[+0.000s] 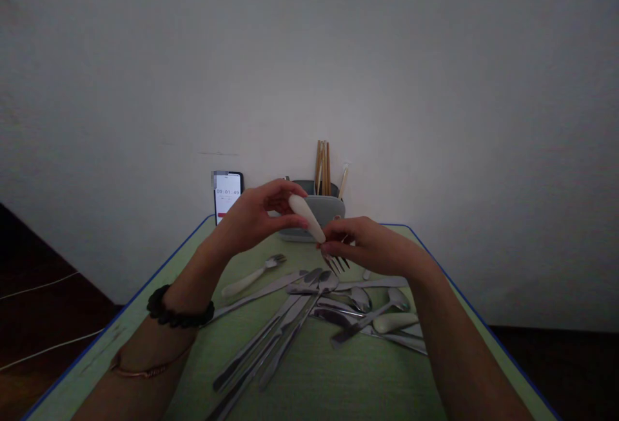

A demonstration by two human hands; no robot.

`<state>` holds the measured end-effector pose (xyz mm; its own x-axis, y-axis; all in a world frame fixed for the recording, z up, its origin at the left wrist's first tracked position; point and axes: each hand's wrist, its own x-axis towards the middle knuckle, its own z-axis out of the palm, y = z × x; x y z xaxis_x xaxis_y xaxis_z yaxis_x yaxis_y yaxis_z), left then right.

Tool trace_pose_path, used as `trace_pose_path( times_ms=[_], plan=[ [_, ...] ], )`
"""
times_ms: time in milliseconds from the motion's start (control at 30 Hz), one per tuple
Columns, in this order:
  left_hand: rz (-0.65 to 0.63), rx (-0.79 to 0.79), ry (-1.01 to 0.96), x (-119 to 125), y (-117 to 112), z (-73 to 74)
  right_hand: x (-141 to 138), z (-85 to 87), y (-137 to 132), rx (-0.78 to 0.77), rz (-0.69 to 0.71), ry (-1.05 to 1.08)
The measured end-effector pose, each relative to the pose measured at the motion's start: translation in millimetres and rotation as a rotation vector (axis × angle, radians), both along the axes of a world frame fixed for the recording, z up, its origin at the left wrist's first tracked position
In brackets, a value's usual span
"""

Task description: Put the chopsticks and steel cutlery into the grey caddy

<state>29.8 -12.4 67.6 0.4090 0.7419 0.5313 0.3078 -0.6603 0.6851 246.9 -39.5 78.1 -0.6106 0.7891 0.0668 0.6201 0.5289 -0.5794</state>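
Observation:
Above the table, my left hand (pixel 258 211) pinches the thick white handle (pixel 307 216) of a fork between thumb and fingers. My right hand (pixel 360 238) closes around the fork's neck, just below the handle. Metal tines (pixel 337 263) stick out under the right fingers, pointing down; the neck itself is hidden. Below the hands lies a loose pile of metal cutlery, with spoons (pixel 329 281) and several knives (pixel 285 321). A small white-handled fork (pixel 254 277) rests to the left of the pile. Another white handle (pixel 394 322) lies at its right side.
Behind my hands stands a grey cutlery holder (pixel 329 205) with several wooden chopsticks (pixel 322 166) upright in it. A phone (pixel 227 195) showing a timer leans against the wall to the left. The green table (pixel 309 389) has a blue edge and meets the wall.

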Motion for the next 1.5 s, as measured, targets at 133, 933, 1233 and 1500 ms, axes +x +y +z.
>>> trace_pose_path(
  times_ms=[133,933,1233,1500],
  plan=[
    [0.045,0.116,0.105,5.3,-4.2,5.5,-1.5,-0.5,1.6,0.069,-0.025,0.04],
    [-0.01,0.11,0.019,11.8,-3.8,1.8,-8.4,-3.7,3.1,0.164,-0.073,0.364],
    [-0.005,0.084,-0.02,12.7,-3.6,0.8,-9.2,-7.4,5.2,0.149,-0.101,0.457],
    [-0.026,0.065,0.106,16.2,-1.4,-4.1,-11.3,-5.6,5.9,0.147,-0.16,0.645]
  ],
)
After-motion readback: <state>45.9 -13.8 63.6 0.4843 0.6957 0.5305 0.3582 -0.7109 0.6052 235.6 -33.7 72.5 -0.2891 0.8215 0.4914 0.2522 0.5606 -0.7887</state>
